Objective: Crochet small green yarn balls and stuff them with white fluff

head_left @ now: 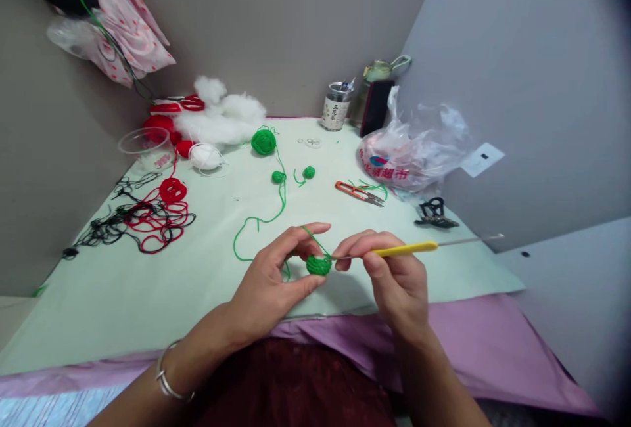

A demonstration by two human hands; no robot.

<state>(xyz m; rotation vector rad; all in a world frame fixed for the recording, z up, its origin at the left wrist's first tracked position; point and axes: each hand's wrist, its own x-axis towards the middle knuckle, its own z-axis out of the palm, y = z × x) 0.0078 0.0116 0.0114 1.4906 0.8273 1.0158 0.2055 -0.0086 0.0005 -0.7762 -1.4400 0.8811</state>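
Note:
My left hand [279, 276] pinches a small round green crochet piece [318, 265] with a bit of white showing at its top. Over my left fingers runs a strand of green yarn [240, 233], which loops across the table toward a green yarn ball [263, 142]. My right hand [392, 276] grips a crochet hook [405, 249] by its yellow handle. The hook's metal tip meets the upper right edge of the green piece; its other metal end points right. Two small green crocheted balls [308, 172] lie farther back.
Orange thread snips [359, 194] and a black claw clip [436, 213] lie to the right, near a plastic bag [414, 151]. A pen cup [337, 106] and phone [376, 108] stand behind. Tangled black and red yarn [148, 217] lies left, with white stuffing [221, 118] behind it.

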